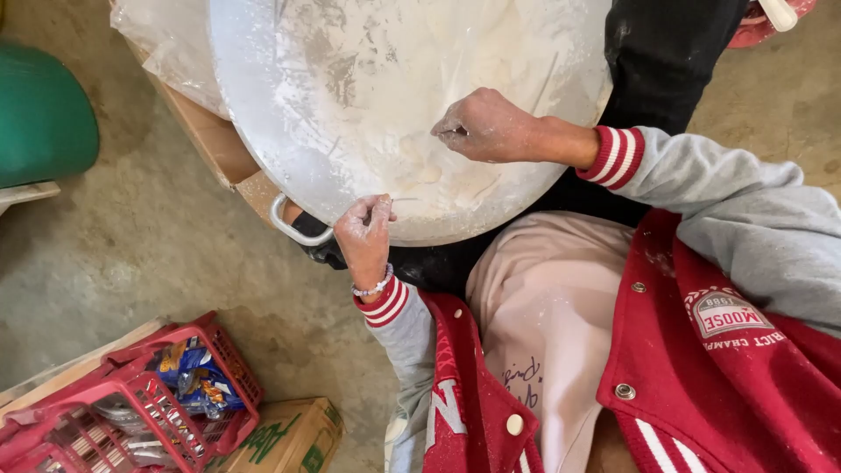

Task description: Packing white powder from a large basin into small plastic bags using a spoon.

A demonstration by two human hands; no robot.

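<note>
Pan [263,105], large, round, pale metal, dusted all over with flour, resting in front of my knees with its metal loop handle [293,226] at the near rim. Under its far edge, a brown cardboard box [206,140] and a sheet of clear plastic [166,44].

Dough [420,166], soft white mass, lying inside the pan toward the near side, between my two hands.

Left hand [366,232], floured, resting on the near rim of the pan just beside the loop handle; my fingers are curled over the rim and pinched lightly together, holding nothing apart from the edge itself. Beaded bracelet [372,287] at the wrist, red-and-white striped cuff below it.

Right hand [486,127], floured, inside the pan just beyond the dough; my fingers are bent and drawn together at the tips, pressing down into the floury surface. Whether they pinch a bit of dough I cannot tell.

Jacket [701,350], red body, grey sleeves, open over a pale pink top.

Basket [131,394], red plastic, on the concrete floor [131,263] to the left, holding packets with blue and yellow wrappers. Second cardboard box [289,434] just beside it. Green rounded object [39,114] at the left edge.
</note>
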